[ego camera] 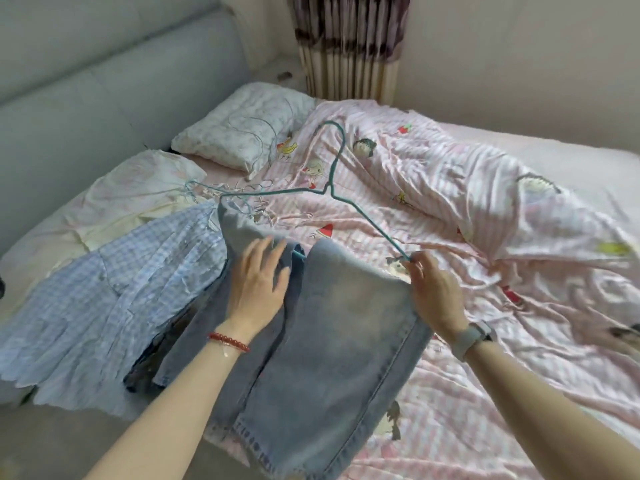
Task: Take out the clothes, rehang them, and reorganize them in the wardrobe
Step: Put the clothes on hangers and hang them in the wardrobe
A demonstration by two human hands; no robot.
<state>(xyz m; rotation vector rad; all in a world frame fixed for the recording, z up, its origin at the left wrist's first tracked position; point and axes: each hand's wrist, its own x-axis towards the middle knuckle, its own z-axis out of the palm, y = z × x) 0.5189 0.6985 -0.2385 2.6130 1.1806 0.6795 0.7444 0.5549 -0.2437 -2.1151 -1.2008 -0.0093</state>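
A pair of light blue jeans [332, 341] lies folded over the lower bar of a teal wire hanger [332, 161], on the near side of the bed. My right hand [434, 292] pinches the hanger's right corner, next to the denim's edge. My left hand [258, 282] lies flat on the jeans near the fold, fingers straight. The hanger's hook points toward the far side of the bed. A blue and white checked garment [114, 296] is spread out left of the jeans, with dark clothes partly hidden beneath it.
A rumpled pink striped cartoon quilt [450, 188] covers most of the bed. Several loose wire hangers [239, 195] lie beyond the jeans. Two pillows [239, 129] sit by the grey padded headboard [86, 74]. A curtain [349, 46] hangs at the far corner.
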